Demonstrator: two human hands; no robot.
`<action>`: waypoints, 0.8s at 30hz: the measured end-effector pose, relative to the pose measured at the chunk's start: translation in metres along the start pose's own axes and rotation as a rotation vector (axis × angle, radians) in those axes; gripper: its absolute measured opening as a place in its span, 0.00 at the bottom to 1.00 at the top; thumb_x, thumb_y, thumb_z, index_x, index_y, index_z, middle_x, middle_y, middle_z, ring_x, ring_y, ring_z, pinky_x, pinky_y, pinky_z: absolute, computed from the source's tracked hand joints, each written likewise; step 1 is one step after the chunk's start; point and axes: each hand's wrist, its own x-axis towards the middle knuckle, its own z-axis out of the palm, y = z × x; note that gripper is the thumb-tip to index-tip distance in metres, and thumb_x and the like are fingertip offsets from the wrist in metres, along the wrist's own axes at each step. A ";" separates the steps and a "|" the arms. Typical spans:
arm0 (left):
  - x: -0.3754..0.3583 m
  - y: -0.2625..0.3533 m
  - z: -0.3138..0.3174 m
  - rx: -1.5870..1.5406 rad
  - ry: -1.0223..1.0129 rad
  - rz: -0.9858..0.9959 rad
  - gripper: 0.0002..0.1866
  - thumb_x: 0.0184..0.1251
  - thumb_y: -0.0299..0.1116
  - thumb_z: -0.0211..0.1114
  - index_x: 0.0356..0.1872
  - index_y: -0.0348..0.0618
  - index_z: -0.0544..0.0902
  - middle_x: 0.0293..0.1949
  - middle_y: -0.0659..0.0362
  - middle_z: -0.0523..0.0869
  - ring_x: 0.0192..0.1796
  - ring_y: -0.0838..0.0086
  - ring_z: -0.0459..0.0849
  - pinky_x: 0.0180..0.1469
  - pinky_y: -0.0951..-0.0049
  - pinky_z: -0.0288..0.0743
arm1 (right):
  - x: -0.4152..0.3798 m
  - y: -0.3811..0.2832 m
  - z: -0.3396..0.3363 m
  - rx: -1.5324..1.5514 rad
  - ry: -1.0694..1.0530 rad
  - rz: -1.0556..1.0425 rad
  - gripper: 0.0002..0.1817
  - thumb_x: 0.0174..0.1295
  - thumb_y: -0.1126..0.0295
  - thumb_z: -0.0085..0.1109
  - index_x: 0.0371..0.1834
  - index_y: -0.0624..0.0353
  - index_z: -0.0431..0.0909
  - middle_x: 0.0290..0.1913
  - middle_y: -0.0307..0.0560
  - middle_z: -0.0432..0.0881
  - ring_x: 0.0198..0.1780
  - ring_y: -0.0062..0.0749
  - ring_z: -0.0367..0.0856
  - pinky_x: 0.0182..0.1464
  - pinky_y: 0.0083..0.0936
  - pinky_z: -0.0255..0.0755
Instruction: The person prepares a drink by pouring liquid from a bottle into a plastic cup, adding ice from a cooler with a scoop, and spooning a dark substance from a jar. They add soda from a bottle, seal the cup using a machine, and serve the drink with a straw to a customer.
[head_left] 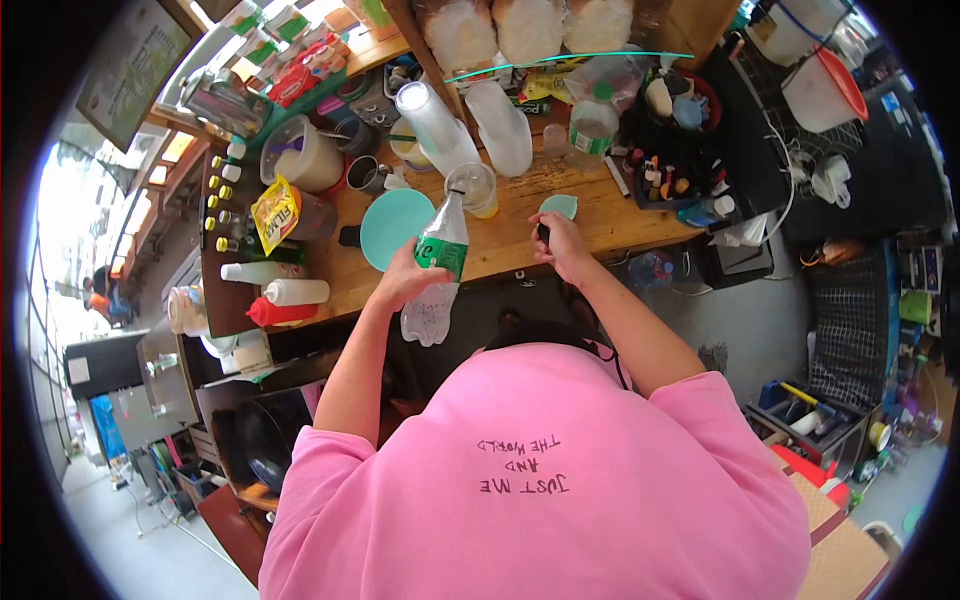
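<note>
My left hand [402, 278] is wrapped round a clear plastic bottle [443, 256] with a green label. The bottle is tilted, its neck at the rim of a clear plastic cup [472, 185] with something yellowish at the bottom. Whether liquid is flowing cannot be made out. My right hand [566, 250] is closed on the dark handle of a small teal measuring cup [559, 206], held over the counter's front edge. Just left of the bottle lies a larger teal round piece [396, 228] with a black handle.
Stacks of plastic cups [437, 125] stand behind on the wooden counter [500, 250]. A green-capped bottle [594, 125] is at the back. Squeeze bottles [290, 292], a yellow packet [277, 213] and a white tub [302, 155] crowd the left. A dark organiser [672, 190] stands at right.
</note>
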 end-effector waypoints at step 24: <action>0.000 0.003 -0.017 -0.014 -0.104 0.034 0.42 0.44 0.34 0.81 0.66 0.35 0.76 0.48 0.54 0.87 0.49 0.66 0.86 0.56 0.65 0.80 | -0.014 -0.027 -0.022 0.051 0.076 -0.094 0.08 0.76 0.65 0.50 0.47 0.55 0.77 0.33 0.38 0.77 0.24 0.20 0.69 0.23 0.22 0.65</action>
